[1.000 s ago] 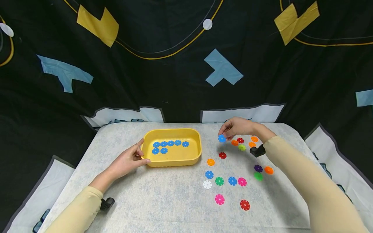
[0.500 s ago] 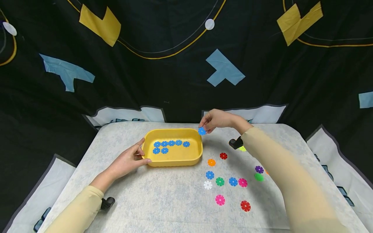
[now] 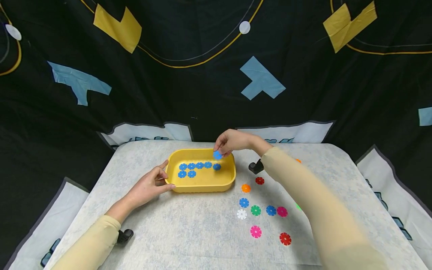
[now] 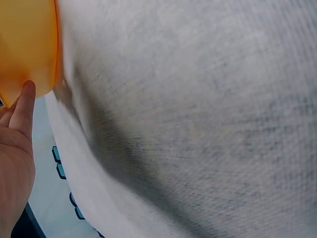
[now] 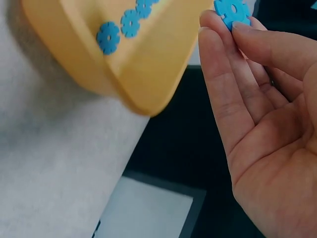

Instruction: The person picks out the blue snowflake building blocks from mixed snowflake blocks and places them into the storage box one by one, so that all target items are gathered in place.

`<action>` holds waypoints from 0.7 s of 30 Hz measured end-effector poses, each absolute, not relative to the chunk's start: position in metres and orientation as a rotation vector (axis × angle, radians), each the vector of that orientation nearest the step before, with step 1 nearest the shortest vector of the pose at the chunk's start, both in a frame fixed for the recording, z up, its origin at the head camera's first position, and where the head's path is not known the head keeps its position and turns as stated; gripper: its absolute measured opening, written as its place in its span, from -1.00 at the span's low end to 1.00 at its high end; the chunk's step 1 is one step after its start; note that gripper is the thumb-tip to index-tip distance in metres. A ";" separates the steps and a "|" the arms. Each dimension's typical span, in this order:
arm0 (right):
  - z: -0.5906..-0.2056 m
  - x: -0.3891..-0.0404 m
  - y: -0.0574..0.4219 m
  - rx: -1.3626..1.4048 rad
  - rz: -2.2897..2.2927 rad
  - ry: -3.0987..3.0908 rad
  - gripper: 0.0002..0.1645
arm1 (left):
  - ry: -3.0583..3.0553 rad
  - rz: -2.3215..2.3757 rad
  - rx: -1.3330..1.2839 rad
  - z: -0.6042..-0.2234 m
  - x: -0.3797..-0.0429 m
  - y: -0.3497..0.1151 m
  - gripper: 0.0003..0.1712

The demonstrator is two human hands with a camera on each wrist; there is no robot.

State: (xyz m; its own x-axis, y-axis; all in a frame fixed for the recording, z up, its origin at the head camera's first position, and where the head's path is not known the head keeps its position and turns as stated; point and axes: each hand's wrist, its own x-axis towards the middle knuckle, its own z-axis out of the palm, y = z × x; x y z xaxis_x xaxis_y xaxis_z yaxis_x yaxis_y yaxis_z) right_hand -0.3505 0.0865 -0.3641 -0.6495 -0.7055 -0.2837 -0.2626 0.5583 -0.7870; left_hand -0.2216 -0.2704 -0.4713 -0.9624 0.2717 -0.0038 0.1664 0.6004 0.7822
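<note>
A yellow plastic tray (image 3: 202,188) stands on the cloth-covered table, with several flat blue notched discs (image 3: 191,174) lying in it. My left hand (image 3: 148,186) holds the tray's left end, thumb at the front corner and fingers along the side. In the left wrist view one finger (image 4: 28,101) lies against the yellow wall. Over the tray's back right corner, my right hand (image 3: 236,140) pinches one more blue notched disc (image 3: 217,155) between thumb and fingertips. The right wrist view shows this pinched disc (image 5: 233,11) raised beside the tray's rim.
To the tray's right lie loose notched discs, among them orange (image 3: 246,188), blue (image 3: 271,210), green (image 3: 255,210), white (image 3: 241,214), pink (image 3: 255,231) and red (image 3: 285,239). My right forearm hides part of that area. A black curtain (image 3: 189,101) hangs behind the table.
My right hand has carried the blue disc leftward from above the loose discs to over the tray's back right part. The left hand keeps its hold on the tray.
</note>
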 end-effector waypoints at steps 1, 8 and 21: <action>-0.365 -0.351 0.083 -0.772 -0.981 2.194 -0.85 | 2.693 1.313 0.375 -0.472 -0.222 -0.271 -0.37; -0.372 -0.356 0.059 -0.774 -0.971 2.139 -0.84 | 2.698 1.327 0.392 -0.473 -0.221 -0.272 -0.44; -0.383 -0.371 0.014 -0.804 -0.852 2.083 -0.85 | 2.690 1.349 0.395 -0.476 -0.222 -0.273 -0.50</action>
